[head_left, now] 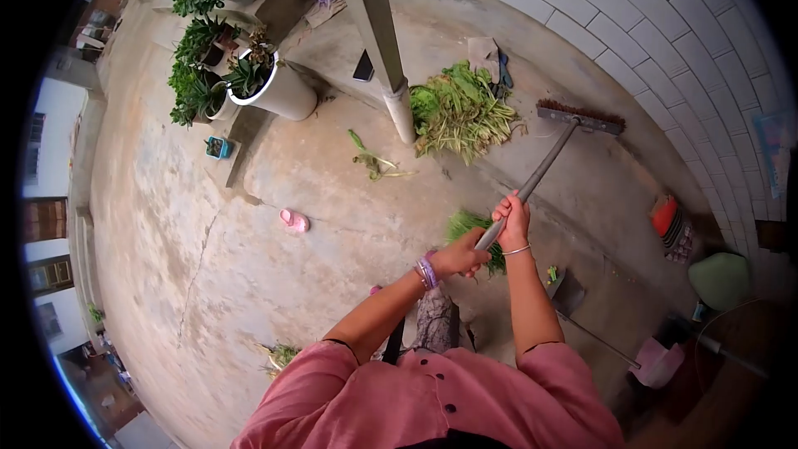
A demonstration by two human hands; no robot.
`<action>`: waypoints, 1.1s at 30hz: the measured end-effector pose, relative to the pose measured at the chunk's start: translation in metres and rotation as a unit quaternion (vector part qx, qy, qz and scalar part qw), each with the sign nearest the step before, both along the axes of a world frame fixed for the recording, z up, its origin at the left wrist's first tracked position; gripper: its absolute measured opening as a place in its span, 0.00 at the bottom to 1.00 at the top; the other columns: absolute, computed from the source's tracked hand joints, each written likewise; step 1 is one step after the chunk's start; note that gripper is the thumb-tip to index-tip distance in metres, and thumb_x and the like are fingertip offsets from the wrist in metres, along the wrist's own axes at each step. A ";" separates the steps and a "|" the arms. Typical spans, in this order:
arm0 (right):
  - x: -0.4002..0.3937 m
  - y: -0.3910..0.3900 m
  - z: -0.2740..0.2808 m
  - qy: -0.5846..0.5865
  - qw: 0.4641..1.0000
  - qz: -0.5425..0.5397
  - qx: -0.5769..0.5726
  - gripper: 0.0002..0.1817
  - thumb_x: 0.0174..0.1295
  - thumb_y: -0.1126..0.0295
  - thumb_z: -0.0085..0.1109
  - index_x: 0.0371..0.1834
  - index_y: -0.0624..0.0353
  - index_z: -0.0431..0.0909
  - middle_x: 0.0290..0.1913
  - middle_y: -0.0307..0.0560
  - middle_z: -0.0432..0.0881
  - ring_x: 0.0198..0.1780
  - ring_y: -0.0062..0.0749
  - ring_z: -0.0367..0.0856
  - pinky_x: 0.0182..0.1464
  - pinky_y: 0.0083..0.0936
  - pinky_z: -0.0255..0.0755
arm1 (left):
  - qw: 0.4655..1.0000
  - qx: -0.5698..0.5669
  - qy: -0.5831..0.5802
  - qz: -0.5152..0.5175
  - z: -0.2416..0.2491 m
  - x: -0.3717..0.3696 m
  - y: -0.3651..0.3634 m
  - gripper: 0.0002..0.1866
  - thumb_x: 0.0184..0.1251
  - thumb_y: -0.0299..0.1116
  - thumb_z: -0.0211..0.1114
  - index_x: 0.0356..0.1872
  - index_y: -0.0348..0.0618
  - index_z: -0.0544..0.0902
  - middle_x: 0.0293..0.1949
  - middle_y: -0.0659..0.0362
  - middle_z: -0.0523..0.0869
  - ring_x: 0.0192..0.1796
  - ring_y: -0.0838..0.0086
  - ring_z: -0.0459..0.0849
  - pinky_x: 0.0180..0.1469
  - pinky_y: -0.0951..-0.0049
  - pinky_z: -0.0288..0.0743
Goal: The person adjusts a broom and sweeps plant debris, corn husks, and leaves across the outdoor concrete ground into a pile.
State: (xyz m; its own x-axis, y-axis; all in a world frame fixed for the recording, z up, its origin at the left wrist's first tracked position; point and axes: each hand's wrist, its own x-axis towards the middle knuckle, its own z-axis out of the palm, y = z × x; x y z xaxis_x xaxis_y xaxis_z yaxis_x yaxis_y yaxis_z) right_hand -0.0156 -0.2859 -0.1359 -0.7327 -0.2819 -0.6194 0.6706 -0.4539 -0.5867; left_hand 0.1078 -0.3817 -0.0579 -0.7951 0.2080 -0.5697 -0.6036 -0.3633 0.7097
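Both my hands are closed around the grey handle of a push broom (pixel 549 158). My left hand (pixel 462 255), below a wrist with purple bracelets, grips near the handle's end. My right hand (pixel 513 223), with a thin bangle at the wrist, wraps the handle farther up. The broom head (pixel 580 116), with brown bristles, lies on the concrete floor near the tiled wall. Just left of it is a heap of wilted leafy greens (pixel 465 112). Partly hidden behind my hands, a bundle of thin green stalks (pixel 467 224) lies on the floor.
A metal post (pixel 374 25) stands beside the heap, with a phone-like dark slab (pixel 363 66) near it. White planter (pixel 278 91) and potted plants line a ledge at upper left. A pink clog (pixel 294 220), loose leaves (pixel 370 158) and a dustpan (pixel 568 293) lie around.
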 end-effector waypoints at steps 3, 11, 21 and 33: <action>-0.022 -0.017 -0.032 -0.051 0.996 0.058 -0.052 0.09 0.54 0.74 0.47 0.31 0.50 0.57 0.17 0.33 0.59 0.14 0.17 0.58 0.15 0.18 0.59 | 0.997 0.022 -0.030 0.073 -0.015 -0.015 -0.006 0.20 0.55 0.25 0.55 0.50 0.37 0.62 0.18 0.64 0.68 0.15 0.81 0.66 0.16 0.80 0.61; 0.125 -0.053 -0.012 -0.071 0.983 0.151 0.079 0.12 0.52 0.77 0.45 0.34 0.52 0.53 0.22 0.41 0.62 0.15 0.20 0.60 0.13 0.21 0.60 | 0.963 0.150 -0.120 0.191 0.005 0.133 -0.009 0.20 0.59 0.23 0.53 0.52 0.45 0.60 0.19 0.65 0.64 0.17 0.84 0.61 0.14 0.83 0.55; 0.371 -0.044 -0.008 -0.143 0.947 0.265 0.109 0.06 0.50 0.76 0.47 0.27 0.57 0.60 0.16 0.41 0.63 0.12 0.24 0.62 0.13 0.24 0.62 | 0.900 0.241 -0.182 0.314 0.035 0.359 0.013 0.16 0.58 0.21 0.52 0.46 0.45 0.62 0.23 0.64 0.66 0.17 0.85 0.61 0.15 0.85 0.55; 0.482 -0.031 -0.021 -0.164 0.895 0.408 0.069 0.05 0.53 0.74 0.49 0.24 0.58 0.64 0.15 0.37 0.64 0.14 0.22 0.64 0.17 0.23 0.65 | 0.860 0.279 -0.173 0.390 0.039 0.464 0.038 0.13 0.59 0.21 0.48 0.45 0.44 0.63 0.18 0.65 0.64 0.18 0.83 0.64 0.18 0.81 0.63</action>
